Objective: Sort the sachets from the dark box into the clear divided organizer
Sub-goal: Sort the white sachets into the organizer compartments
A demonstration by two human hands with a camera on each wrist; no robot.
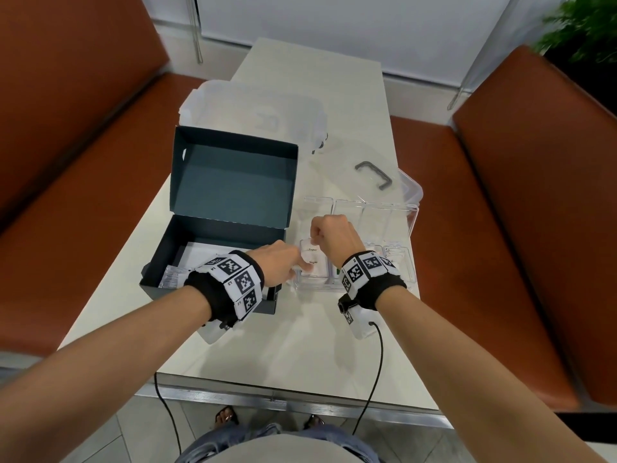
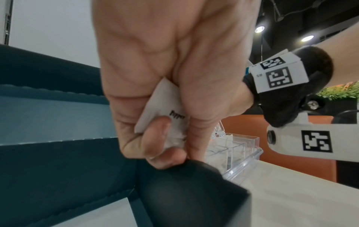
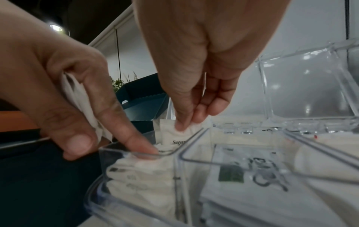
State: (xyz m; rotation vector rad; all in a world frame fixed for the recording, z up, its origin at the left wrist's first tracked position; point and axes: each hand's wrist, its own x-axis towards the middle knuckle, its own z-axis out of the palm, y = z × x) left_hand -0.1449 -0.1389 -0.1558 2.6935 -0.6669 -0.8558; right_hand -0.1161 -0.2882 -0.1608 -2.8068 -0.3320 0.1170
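Observation:
The dark box (image 1: 213, 259) lies with its lid up at the table's left, white sachets (image 1: 197, 259) in its bottom. To its right stands the clear divided organizer (image 1: 409, 262), with sachets in its near compartments. My left hand (image 1: 283, 265) grips white sachets (image 2: 165, 110) in its curled fingers, and its index finger reaches into the organizer's near-left compartment (image 3: 139, 172). My right hand (image 1: 330, 233) pinches the top of a white sugar sachet (image 3: 178, 136) standing upright in that same compartment. Other sugar sachets (image 1: 312, 262) lie there.
A clear lidded container (image 1: 253, 111) stands behind the dark box. The organizer's clear lid with a grey handle (image 1: 374, 175) lies open behind it. Orange benches (image 1: 521, 228) flank the narrow white table (image 1: 293, 345). Cables hang from both wrists over the near edge.

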